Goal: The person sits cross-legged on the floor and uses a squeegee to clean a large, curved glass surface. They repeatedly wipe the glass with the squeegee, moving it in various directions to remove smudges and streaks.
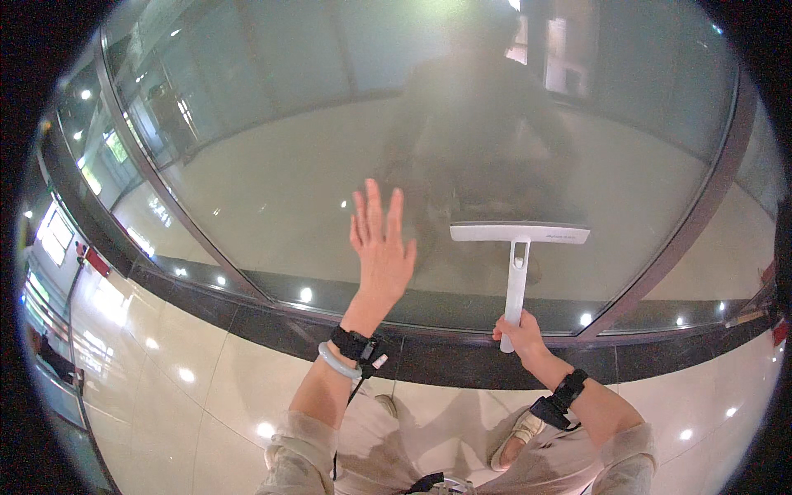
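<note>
A large glass pane (297, 185) stands in front of me, with my dim reflection in it. My right hand (523, 334) is closed around the lower handle of a white squeegee (517, 272). The squeegee's wide head points away from me and lies at the glass; whether its blade touches, I cannot tell. To the left, my left hand (380, 247) is raised with its fingers spread and nothing in it. Its back faces me, and I cannot tell whether the palm meets the glass. A black strap device sits on each wrist, and a pale bangle rings the left one.
Dark metal frames (693, 216) border the pane on both sides. Along its foot runs a black stone strip (445, 362), then glossy beige floor tiles (167, 346). My shoes (520, 436) are close to that strip. At far left are a red object (94, 261) and bright windows (55, 234).
</note>
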`<state>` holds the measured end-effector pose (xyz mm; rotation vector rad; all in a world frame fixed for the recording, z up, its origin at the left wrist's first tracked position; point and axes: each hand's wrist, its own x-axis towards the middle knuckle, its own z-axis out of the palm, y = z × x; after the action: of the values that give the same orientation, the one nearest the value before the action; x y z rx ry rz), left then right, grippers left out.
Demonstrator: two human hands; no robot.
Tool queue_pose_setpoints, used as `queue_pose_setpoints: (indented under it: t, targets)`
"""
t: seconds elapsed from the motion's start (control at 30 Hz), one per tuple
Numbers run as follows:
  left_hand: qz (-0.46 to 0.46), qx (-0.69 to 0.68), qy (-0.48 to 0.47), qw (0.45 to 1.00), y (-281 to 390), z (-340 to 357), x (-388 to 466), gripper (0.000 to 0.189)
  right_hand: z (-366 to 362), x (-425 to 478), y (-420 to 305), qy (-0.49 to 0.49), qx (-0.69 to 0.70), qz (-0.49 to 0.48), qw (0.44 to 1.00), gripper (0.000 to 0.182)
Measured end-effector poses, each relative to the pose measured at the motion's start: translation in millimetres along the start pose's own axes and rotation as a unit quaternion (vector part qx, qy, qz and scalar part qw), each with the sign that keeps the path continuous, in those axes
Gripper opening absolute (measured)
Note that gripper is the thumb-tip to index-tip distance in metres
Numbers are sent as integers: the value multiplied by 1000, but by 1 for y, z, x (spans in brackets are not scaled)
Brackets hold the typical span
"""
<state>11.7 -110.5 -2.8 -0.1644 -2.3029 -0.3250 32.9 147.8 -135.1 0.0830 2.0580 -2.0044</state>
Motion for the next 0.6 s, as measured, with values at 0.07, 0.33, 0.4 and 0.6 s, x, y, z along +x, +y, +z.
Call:
queue_pose_setpoints:
  t: [0.07,0.33,0.4,0.6]
  targets:
    - [20,15,9,1000,4,-9,5,86,1,-3,-5,1,-19,21,1000,9]
    - [22,41,65,997,6,-19,17,44,-5,-1,-4,3,-30,-9,1000,9]
    - [41,47,77,995,6,-18,20,36,-7,2,-1,-4,-37,-15,999,9]
    - [41,93,91,991,16,-40,46,10,-12,-4,-10,-7,-54,13,998,9]
